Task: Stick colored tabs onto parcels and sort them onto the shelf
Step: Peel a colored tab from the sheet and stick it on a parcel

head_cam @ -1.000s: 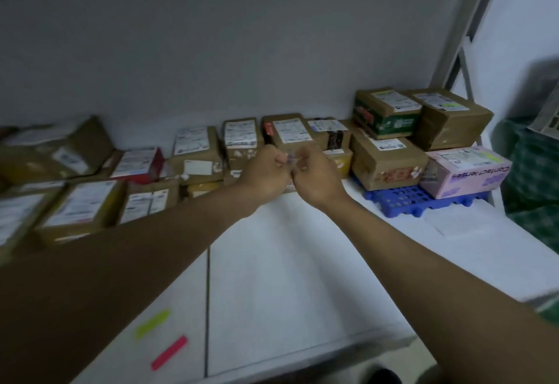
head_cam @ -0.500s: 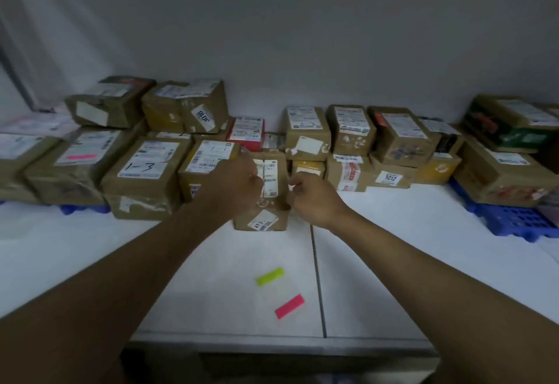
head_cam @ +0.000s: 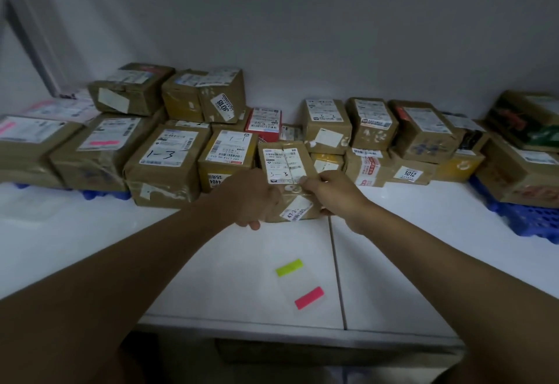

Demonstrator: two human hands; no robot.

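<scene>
Hands gripped brown parcel (head_cam: 287, 178) marked 3-3 on white table (head_cam: 211, 278): left hand (head_cam: 251, 199) curled round its left side, right hand (head_cam: 332, 193) pinching its label edge, green tab (head_cam: 289, 268) and pink tab (head_cam: 309, 297) lying nearer than the fingers

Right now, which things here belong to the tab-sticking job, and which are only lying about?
In use:
- left hand and right hand, both on the parcel marked 3-3
- yellow-green tab
- pink tab

Lying about:
- parcel marked 1-3
- red box
- blue pallet
</scene>
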